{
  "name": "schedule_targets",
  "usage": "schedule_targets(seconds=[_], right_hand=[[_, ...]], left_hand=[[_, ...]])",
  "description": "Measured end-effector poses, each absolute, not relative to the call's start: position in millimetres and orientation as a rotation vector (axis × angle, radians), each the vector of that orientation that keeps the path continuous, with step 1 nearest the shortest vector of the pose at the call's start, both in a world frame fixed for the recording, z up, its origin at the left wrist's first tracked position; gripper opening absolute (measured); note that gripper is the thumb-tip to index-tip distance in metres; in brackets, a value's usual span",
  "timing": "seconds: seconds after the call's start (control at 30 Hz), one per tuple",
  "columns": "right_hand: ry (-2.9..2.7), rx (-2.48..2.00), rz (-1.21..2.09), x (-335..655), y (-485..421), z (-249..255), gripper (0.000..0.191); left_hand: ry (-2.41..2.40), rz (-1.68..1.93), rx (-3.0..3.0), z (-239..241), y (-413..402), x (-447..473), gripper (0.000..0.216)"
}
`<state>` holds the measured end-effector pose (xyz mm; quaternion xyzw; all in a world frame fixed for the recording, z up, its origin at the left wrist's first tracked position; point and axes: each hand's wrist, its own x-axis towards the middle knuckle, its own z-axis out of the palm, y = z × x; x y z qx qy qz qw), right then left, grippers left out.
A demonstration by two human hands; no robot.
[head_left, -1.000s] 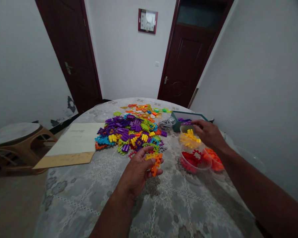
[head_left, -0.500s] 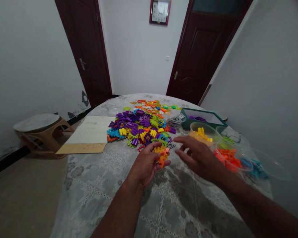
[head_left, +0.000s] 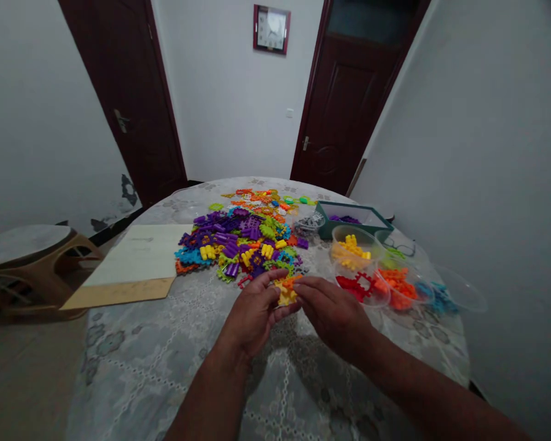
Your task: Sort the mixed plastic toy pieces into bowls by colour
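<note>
My left hand (head_left: 252, 309) holds a yellow notched plastic building piece (head_left: 285, 295) over the near part of the table, thumb on top and fingers beneath. My right hand (head_left: 333, 309) has come in from the right, its fingertips pinching an orange building piece (head_left: 294, 280) at the edge of the yellow one. Whether the two pieces are joined I cannot tell, as fingers cover part of them. Just beyond my hands lies a heap of mixed building pieces (head_left: 239, 236), mostly purple, with green, blue and yellow among them.
At the right stand clear tubs of yellow pieces (head_left: 351, 248), red pieces (head_left: 360, 285), orange pieces (head_left: 398, 288) and blue pieces (head_left: 438, 298). Behind them is a green box (head_left: 356, 231). A paper sheet on cardboard (head_left: 123, 293) lies at the left, near a stool (head_left: 22, 245).
My right hand has moved left, from open beside the left hand to touching the pieces in it. Yellow now shows more in my left hand. The view has swung right.
</note>
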<state>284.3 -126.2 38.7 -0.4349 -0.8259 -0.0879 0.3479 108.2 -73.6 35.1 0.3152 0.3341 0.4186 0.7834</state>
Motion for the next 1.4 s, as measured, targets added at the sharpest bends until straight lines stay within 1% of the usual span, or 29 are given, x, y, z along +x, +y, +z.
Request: schedule_targets(seconds=[0.1, 0.23, 0.43, 0.57, 0.67, 0.77, 0.87, 0.97, 1.07, 1.23, 1.4], right_hand=[[-2.0, -1.146, -0.208, 299.6, -134.1, 47.0, 0.023], [-1.82, -1.369, -0.218, 338.5, -150.6, 55.7, 0.021], [-1.667, -1.676, -0.522, 431.1, -168.5, 49.2, 0.025], [-1.697, -1.826, -0.637, 478.3, -169.9, 30.0, 0.032], [-1.706, -1.844, -0.669, 480.3, -166.4, 22.4, 0.034], [-1.724, -1.754, -0.511, 447.6, -163.6, 29.0, 0.029], [-1.787, -1.653, -0.175, 394.4, -163.6, 44.5, 0.025], [-1.865, -1.572, 0.189, 344.7, -162.5, 57.3, 0.026], [-1.907, -1.463, 0.401, 314.7, -160.2, 62.2, 0.02], [-1.913, -1.413, 0.453, 299.3, -160.7, 57.3, 0.016], [-1.97, -1.437, 0.306, 302.8, -159.4, 56.0, 0.015]], left_hand=[[0.75, 0.891, 0.704, 36.6, -73.7, 109.7, 0.044], [0.813, 0.924, 0.715, 35.4, -70.9, 110.9, 0.045], [0.779, 0.92, 0.745, 29.5, -68.2, 112.5, 0.019], [0.802, 0.898, 0.801, 28.8, -69.4, 114.0, 0.017], [0.838, 0.876, 0.847, 30.1, -70.3, 113.4, 0.016], [0.857, 0.833, 0.901, 30.3, -71.3, 111.7, 0.015], [0.832, 0.793, 0.99, 29.6, -73.2, 110.9, 0.016], [0.756, 0.754, 1.118, 29.3, -74.8, 110.4, 0.016], [0.718, 0.76, 1.181, 30.0, -74.4, 108.7, 0.014], [0.718, 0.808, 1.217, 30.1, -73.4, 106.0, 0.015], [0.727, 0.763, 1.363, 24.1, -74.3, 108.7, 0.018]])
